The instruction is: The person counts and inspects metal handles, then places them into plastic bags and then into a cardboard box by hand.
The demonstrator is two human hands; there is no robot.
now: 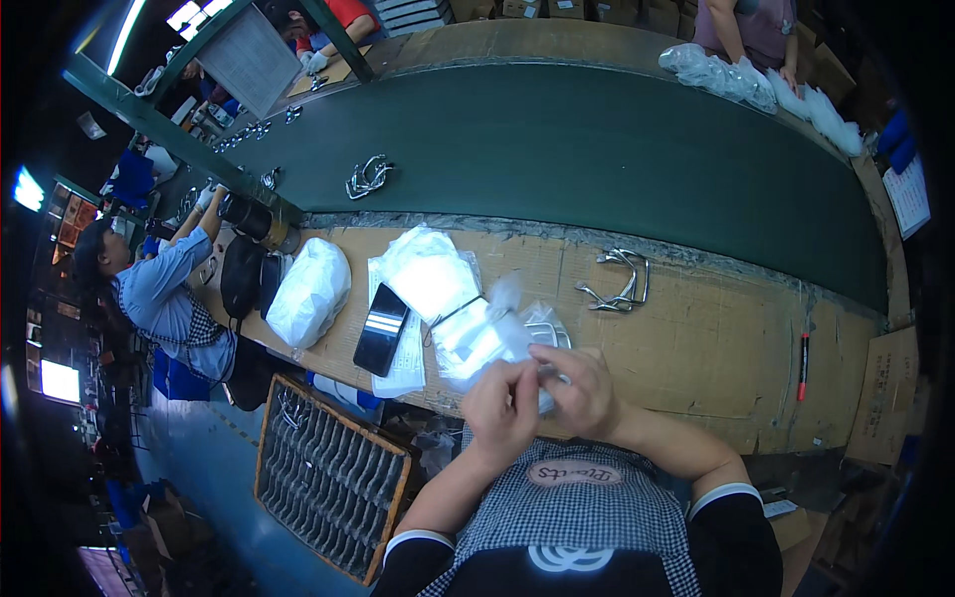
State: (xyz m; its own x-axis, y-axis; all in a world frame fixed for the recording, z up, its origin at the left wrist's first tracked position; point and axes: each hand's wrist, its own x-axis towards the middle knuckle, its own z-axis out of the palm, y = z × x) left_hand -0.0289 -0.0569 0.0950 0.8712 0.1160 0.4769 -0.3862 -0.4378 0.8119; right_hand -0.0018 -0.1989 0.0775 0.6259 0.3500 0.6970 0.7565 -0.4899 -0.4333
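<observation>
My left hand (500,410) and my right hand (581,392) meet close together over the near edge of the bench, fingers pinched. Between and beyond them a clear plastic bag (546,323) shows, with a shiny bent metal piece inside, partly hidden by my hands. Both hands seem closed on this bag. Just left of it lies a stack of clear plastic bags (430,269) with a dark band across it. A loose pair of chrome metal handles (627,282) rests on the cardboard to the right.
A black phone (382,328) lies on papers, beside a white plastic bundle (309,294). A red marker (803,366) is at the right. Beyond runs a green conveyor belt (597,139) carrying metal handles (369,177). A crate (328,478) stands below left; co-workers are around.
</observation>
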